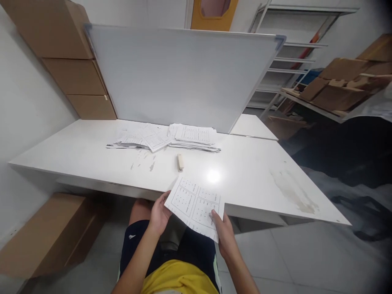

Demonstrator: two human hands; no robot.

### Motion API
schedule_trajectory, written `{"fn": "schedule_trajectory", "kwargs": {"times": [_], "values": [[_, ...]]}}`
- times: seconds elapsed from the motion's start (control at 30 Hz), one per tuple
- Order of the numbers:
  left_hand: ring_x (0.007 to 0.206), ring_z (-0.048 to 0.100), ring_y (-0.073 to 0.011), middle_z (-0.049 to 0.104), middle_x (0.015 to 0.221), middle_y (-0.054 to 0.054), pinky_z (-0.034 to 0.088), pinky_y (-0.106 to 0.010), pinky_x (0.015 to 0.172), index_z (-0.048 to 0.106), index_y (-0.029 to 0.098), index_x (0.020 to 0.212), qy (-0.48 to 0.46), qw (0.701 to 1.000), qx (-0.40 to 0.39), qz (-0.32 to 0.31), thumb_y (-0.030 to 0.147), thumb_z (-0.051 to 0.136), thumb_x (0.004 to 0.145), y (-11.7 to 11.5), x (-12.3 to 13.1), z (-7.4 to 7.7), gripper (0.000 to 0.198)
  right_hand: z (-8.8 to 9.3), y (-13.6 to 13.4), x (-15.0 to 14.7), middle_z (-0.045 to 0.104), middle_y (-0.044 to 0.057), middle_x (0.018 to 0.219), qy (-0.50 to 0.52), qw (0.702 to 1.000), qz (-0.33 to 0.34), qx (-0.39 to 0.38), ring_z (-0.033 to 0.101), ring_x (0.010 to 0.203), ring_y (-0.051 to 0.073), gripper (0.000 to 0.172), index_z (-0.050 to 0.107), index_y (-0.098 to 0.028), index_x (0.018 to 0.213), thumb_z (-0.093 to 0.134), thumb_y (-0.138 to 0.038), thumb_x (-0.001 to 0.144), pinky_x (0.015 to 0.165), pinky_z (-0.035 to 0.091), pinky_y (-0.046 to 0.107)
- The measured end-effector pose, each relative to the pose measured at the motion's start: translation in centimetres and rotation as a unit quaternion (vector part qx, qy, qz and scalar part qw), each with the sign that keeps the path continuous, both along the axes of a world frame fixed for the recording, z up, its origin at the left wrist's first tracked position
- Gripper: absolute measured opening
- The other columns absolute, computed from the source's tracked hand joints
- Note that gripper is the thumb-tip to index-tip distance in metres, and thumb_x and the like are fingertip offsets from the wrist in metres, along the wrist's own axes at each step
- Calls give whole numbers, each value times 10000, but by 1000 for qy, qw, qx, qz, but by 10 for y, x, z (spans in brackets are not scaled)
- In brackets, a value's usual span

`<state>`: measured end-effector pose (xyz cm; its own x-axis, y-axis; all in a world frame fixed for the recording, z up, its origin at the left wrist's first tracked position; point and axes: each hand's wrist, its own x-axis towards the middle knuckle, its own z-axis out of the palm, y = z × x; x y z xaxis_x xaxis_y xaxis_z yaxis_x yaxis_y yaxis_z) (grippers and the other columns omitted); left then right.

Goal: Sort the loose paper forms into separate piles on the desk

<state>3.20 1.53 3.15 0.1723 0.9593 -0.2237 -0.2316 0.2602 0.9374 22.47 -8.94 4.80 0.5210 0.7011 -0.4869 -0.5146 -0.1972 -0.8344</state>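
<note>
Both of my hands hold a printed sheet of paper (192, 206) over the front edge of the white table. My left hand (160, 213) grips its left edge, with the fingers partly under it. On the right side, my right hand (225, 232) pinches the sheet, thumb on top and fingers beneath. Whether it is one sheet or several cannot be made out. A small cream stapler (180, 162) lies on the table just beyond the paper. Farther back are two piles of printed papers: a loose, fanned pile (134, 135) and a neater stack (196, 134).
A large whiteboard (183, 77) stands along the back of the table (245, 175). Cardboard boxes (88, 77) are stacked at its left, and another box (39, 232) sits on the floor. A blurred person in dark clothing (343, 151) is at the right, near a metal rack (288, 59).
</note>
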Motion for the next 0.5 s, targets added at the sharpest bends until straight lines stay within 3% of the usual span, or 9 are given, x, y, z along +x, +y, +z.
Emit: {"fn": "schedule_trajectory", "kwargs": {"times": [0.1, 0.2, 0.3, 0.4, 0.5], "values": [[1014, 680, -273, 708, 1120, -97, 560, -367, 769, 653, 194, 1122, -9, 999, -33, 4, 530, 484, 880, -1, -5, 4, 446, -6, -2, 2, 708, 90, 1196, -23, 1000, 14, 14, 656, 1108, 297, 579, 668, -207, 1193, 769, -462, 683, 924, 550, 410], [993, 665, -252, 713, 1044, -77, 529, -351, 816, 658, 194, 1076, 68, 996, 45, 34, 470, 569, 847, -3, -5, 8, 369, -7, -3, 7, 713, 90, 1172, -105, 994, 10, 36, 642, 1114, 289, 575, 656, -200, 1183, 761, -426, 665, 976, 506, 434], [898, 653, -221, 698, 959, -51, 504, -348, 825, 622, 209, 1102, 147, 981, 128, 21, 340, 622, 816, 1, 5, 17, 314, 3, 4, 19, 728, 88, 1063, -199, 978, 12, 65, 656, 1029, 266, 504, 647, -191, 1120, 745, -427, 686, 942, 506, 445], [883, 606, -200, 651, 928, -42, 477, -342, 841, 601, 214, 976, 192, 951, 238, 46, 299, 563, 863, 20, 19, 27, 146, 15, 30, 35, 710, 64, 1004, -300, 943, -19, 143, 638, 1032, 236, 440, 626, -190, 1070, 759, -371, 692, 955, 484, 419], [933, 582, -208, 612, 929, -56, 459, -357, 890, 563, 208, 912, 176, 929, 320, 67, 272, 521, 885, 46, 27, 30, 81, 15, 70, 45, 687, 58, 1006, -333, 918, -46, 211, 612, 1071, 231, 456, 615, -175, 1079, 753, -328, 672, 983, 457, 414]]}}
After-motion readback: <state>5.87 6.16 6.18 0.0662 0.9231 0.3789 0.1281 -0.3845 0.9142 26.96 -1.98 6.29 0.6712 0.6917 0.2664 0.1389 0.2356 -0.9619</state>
